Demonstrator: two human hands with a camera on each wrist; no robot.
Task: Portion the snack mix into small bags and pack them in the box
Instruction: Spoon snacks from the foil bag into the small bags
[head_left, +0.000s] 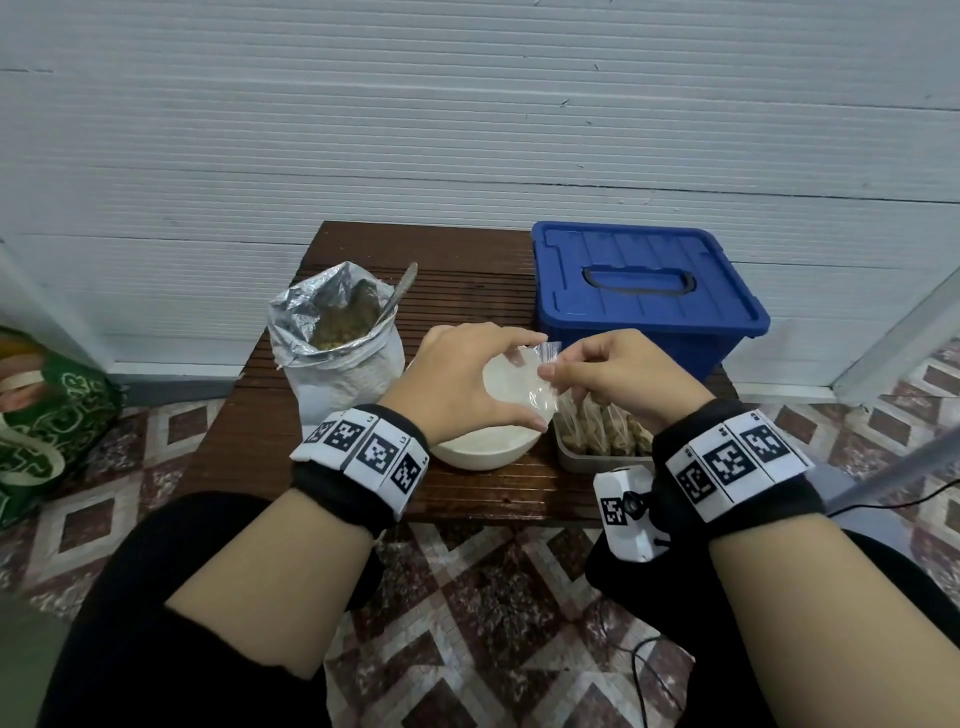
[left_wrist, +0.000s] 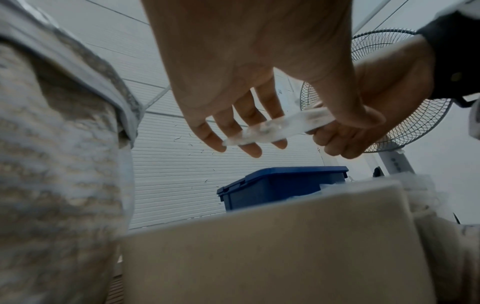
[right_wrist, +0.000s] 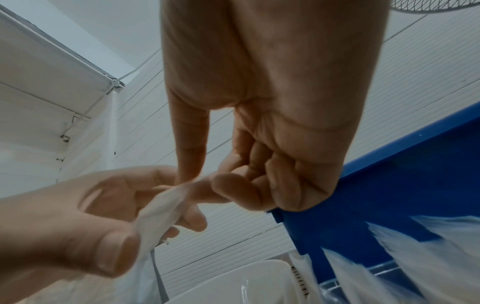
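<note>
Both hands hold one small clear bag (head_left: 530, 379) above a white bowl (head_left: 485, 449) at the table's middle. My left hand (head_left: 467, 374) pinches the bag (left_wrist: 275, 127) between thumb and fingers. My right hand (head_left: 608, 371) pinches the bag's (right_wrist: 161, 207) top edge with thumb and forefinger. The bag looks empty. An open foil sack of snack mix (head_left: 337, 338) with a spoon (head_left: 402, 291) in it stands to the left. The blue box (head_left: 644, 296), lid on, sits at the back right.
A clear tray (head_left: 576, 457) holding several filled small bags (head_left: 602, 423) sits right of the bowl, in front of the blue box. The small brown slatted table (head_left: 467, 270) stands against a white wall. A green bag (head_left: 47, 421) lies on the tiled floor at left. A fan (left_wrist: 405, 115) stands behind.
</note>
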